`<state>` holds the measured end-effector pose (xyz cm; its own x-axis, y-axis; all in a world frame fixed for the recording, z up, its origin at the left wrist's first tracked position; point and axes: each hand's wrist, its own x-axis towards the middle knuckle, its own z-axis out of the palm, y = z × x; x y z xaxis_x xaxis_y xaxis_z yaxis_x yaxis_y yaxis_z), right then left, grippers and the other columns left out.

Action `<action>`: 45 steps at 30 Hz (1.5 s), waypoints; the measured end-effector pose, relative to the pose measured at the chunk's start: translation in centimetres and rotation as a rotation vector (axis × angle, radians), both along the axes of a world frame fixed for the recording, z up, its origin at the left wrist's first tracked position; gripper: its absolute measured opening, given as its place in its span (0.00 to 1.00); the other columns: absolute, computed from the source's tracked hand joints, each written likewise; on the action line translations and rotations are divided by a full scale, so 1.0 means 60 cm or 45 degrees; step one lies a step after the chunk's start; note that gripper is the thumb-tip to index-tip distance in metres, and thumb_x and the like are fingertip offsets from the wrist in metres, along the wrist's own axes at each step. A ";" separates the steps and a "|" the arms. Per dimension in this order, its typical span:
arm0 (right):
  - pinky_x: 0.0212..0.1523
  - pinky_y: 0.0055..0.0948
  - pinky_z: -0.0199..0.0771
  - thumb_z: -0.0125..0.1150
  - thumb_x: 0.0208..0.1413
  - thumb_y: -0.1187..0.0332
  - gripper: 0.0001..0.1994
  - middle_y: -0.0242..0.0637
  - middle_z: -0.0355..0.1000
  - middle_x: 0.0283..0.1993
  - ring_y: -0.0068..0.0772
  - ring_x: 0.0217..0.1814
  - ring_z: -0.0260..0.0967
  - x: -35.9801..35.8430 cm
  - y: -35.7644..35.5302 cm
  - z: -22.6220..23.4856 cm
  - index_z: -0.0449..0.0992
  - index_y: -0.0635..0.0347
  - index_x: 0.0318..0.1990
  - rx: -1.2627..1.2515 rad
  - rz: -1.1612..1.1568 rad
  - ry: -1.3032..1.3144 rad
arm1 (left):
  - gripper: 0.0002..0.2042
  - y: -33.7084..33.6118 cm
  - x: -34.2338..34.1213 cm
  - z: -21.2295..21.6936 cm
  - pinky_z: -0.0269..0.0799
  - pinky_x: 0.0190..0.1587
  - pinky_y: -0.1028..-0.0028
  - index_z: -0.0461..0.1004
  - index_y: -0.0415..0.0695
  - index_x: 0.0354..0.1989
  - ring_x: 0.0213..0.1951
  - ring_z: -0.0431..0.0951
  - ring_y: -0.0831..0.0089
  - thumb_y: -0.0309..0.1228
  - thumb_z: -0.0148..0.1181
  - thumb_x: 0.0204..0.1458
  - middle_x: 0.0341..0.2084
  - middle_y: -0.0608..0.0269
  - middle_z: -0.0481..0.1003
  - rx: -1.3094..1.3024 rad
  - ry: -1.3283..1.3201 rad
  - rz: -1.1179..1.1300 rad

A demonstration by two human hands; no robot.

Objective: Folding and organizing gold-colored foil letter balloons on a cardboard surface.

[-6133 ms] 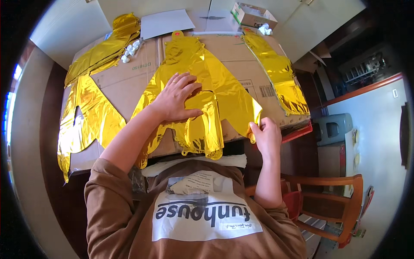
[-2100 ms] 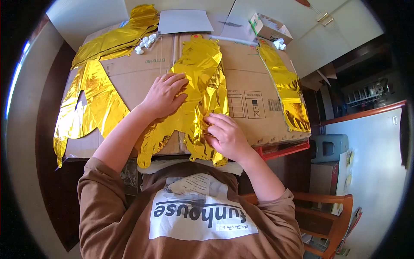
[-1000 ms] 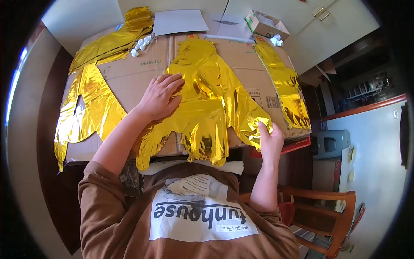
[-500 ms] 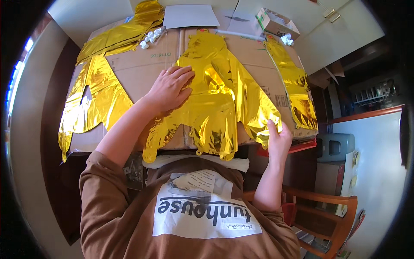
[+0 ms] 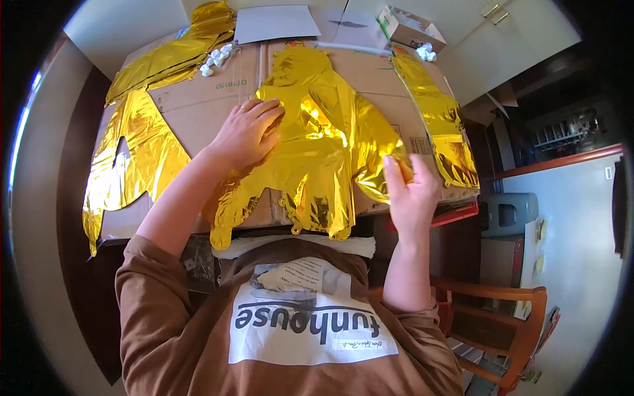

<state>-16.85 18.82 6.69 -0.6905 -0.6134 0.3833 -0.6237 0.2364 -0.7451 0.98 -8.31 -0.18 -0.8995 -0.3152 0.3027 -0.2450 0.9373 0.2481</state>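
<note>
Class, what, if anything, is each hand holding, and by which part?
The right hand pinches the middle gold foil balloon by the outer end of its right flap. The left hand rests on the balloon's left side, with no grip visible.

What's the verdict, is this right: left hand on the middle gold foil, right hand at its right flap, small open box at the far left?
Not quite: the small open box stands at the far right, as the head view shows. The rest holds: left hand on the middle gold foil, right hand at its right flap.
</note>
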 end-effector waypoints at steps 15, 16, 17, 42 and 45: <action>0.33 0.20 0.68 0.67 0.62 0.66 0.10 0.29 0.77 0.30 0.14 0.32 0.67 -0.061 0.008 0.009 0.80 0.66 0.39 -0.165 0.031 -0.473 | 0.25 -0.001 0.001 0.001 0.60 0.66 0.55 0.69 0.43 0.64 0.64 0.66 0.51 0.40 0.58 0.59 0.63 0.52 0.69 0.045 0.003 -0.023; 0.33 0.21 0.67 0.67 0.62 0.65 0.11 0.28 0.76 0.29 0.14 0.31 0.66 -0.071 0.016 0.006 0.80 0.67 0.39 -0.156 0.029 -0.488 | 0.26 0.000 0.001 0.006 0.60 0.66 0.54 0.69 0.43 0.64 0.64 0.66 0.51 0.41 0.58 0.59 0.63 0.51 0.69 0.066 0.008 -0.032; 0.33 0.21 0.67 0.67 0.61 0.64 0.12 0.28 0.75 0.29 0.14 0.31 0.65 -0.081 0.022 -0.003 0.79 0.67 0.38 -0.150 0.029 -0.506 | 0.26 0.000 0.001 0.009 0.60 0.66 0.54 0.69 0.43 0.64 0.64 0.66 0.50 0.41 0.58 0.58 0.63 0.51 0.69 0.083 0.010 -0.040; 0.28 0.33 0.65 0.67 0.58 0.62 0.16 0.41 0.70 0.21 0.26 0.23 0.64 -0.117 0.056 -0.077 0.77 0.71 0.33 0.162 -0.234 -0.299 | 0.30 -0.018 -0.008 0.002 0.59 0.67 0.53 0.68 0.43 0.64 0.64 0.65 0.49 0.45 0.62 0.55 0.63 0.51 0.68 -0.069 -0.041 -0.085; 0.27 0.34 0.66 0.68 0.58 0.63 0.15 0.42 0.71 0.20 0.29 0.21 0.66 -0.109 0.057 -0.074 0.78 0.71 0.33 0.213 -0.226 -0.259 | 0.30 -0.015 -0.011 0.004 0.59 0.68 0.53 0.67 0.43 0.65 0.65 0.64 0.48 0.44 0.62 0.56 0.64 0.51 0.67 -0.049 -0.051 -0.085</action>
